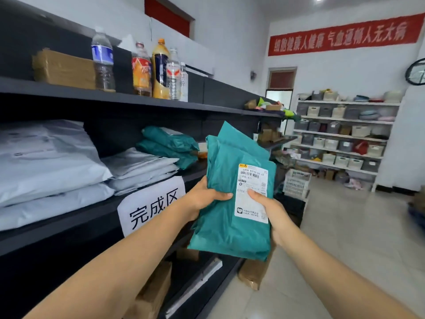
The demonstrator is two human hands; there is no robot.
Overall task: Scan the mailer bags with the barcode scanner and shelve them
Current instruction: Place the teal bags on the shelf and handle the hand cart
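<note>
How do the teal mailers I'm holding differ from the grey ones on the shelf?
The teal mailers are held upright, label facing the camera; the grey mailers lie flat, stacked on the shelf. The teal mailers are darker, the grey mailers pale. Both are soft bags.

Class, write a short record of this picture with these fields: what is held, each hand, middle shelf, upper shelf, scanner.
Held: teal mailer bags, stacked and upright, in front of the shelves
Left hand: grips the bags' left edge
Right hand: grips the right side, thumb on the white label
Middle shelf: grey bags, more teal bags, a paper sign on its edge
Upper shelf: bottles, a cardboard box
Scanner: not in view
</note>
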